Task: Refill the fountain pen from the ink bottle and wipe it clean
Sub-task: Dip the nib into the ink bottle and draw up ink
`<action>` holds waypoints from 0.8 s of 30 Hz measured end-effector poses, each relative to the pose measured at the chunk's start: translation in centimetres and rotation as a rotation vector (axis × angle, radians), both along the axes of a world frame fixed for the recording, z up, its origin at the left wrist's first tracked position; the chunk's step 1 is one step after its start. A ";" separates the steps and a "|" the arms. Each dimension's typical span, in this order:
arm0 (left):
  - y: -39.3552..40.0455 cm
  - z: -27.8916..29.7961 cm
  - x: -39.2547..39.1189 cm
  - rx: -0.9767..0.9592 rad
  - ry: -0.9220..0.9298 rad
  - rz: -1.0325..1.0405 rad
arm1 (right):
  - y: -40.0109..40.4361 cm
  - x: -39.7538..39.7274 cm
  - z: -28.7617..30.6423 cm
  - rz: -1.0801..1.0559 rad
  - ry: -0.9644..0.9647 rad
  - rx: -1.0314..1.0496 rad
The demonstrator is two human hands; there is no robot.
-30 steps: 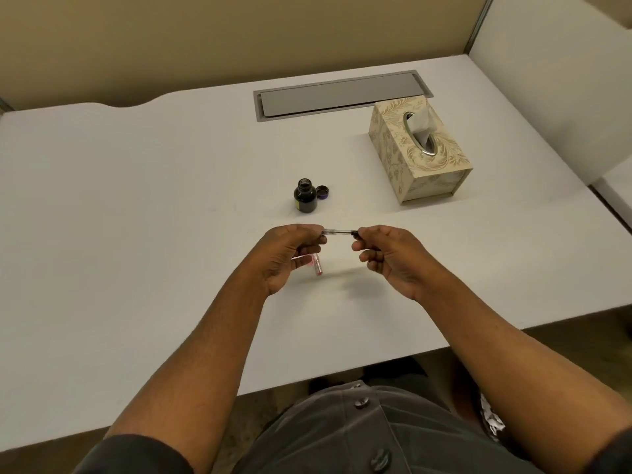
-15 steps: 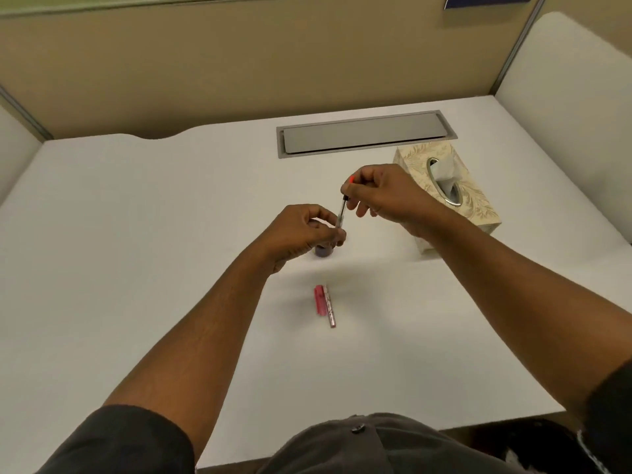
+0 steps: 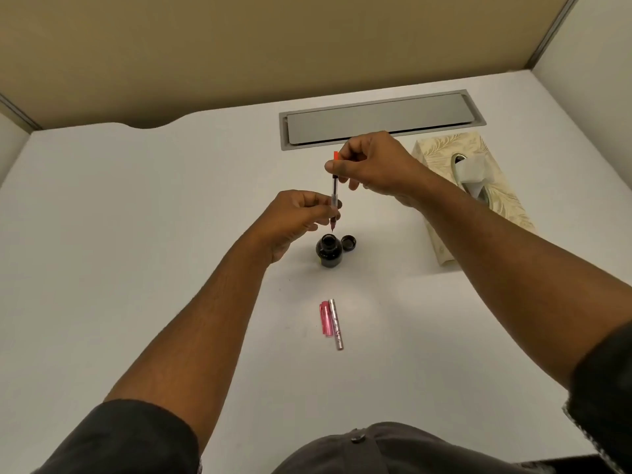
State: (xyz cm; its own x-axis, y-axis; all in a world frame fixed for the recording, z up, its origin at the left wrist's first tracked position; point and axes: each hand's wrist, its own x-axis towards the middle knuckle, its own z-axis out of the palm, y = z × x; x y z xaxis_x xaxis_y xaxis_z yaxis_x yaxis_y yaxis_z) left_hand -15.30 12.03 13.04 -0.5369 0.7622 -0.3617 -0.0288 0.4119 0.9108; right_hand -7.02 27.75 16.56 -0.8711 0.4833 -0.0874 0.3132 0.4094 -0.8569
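Observation:
I hold the fountain pen's inner section (image 3: 334, 196) upright, nib down, just above the open ink bottle (image 3: 328, 250). My left hand (image 3: 294, 218) pinches its lower grip near the nib. My right hand (image 3: 369, 164) pinches the upper end by the red converter knob. The nib tip hangs slightly above the bottle's mouth, apart from it. The bottle's black cap (image 3: 349, 242) lies just right of the bottle. The pink pen cap (image 3: 325, 318) and the silvery barrel (image 3: 336, 323) lie side by side on the white desk (image 3: 136, 268), nearer me.
A patterned tissue box (image 3: 478, 186) with a tissue sticking out stands at the right, partly behind my right forearm. A grey cable hatch (image 3: 379, 119) is set into the desk's far side. Tan partition walls close the desk at the back.
The pen section went from level between my hands to upright over the ink bottle. Both hands have since lifted it a little, so the bottle now shows below the nib.

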 end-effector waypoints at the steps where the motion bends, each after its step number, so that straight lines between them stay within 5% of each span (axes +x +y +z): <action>1: 0.1 -0.2 0.0 0.006 -0.003 0.010 | 0.1 -0.2 -0.1 -0.005 -0.003 -0.004; 24: -0.4 -3.3 1.1 -0.088 0.240 0.017 | -2.5 -0.5 -2.6 0.024 -0.136 0.172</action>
